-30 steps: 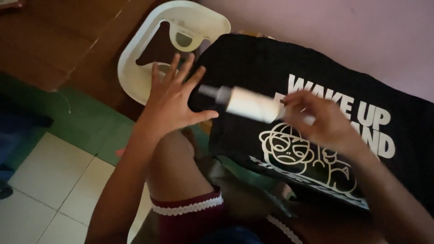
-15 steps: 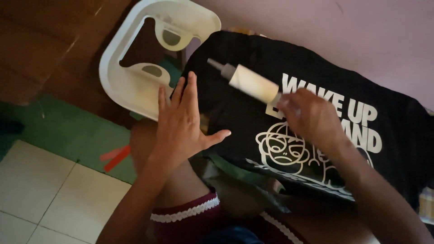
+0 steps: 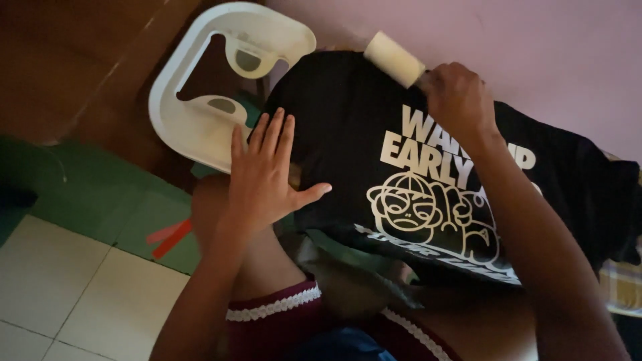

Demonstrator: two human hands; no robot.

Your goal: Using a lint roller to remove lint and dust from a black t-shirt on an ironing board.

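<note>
No packages, labels, signs or screens show, only a cream-white print of block letters and a cartoon figure across the middle of the black shirt [image 3: 348, 113]

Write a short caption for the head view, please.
Left hand flat on a black printed shirt; right hand holds a lint roller.

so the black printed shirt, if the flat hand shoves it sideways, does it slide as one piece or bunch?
Probably bunches. The black shirt drapes limp over the lap and its lower edge already folds. The left hand lies flat on it, which likely holds it taut for the roller in the right hand. It looks light.
</note>
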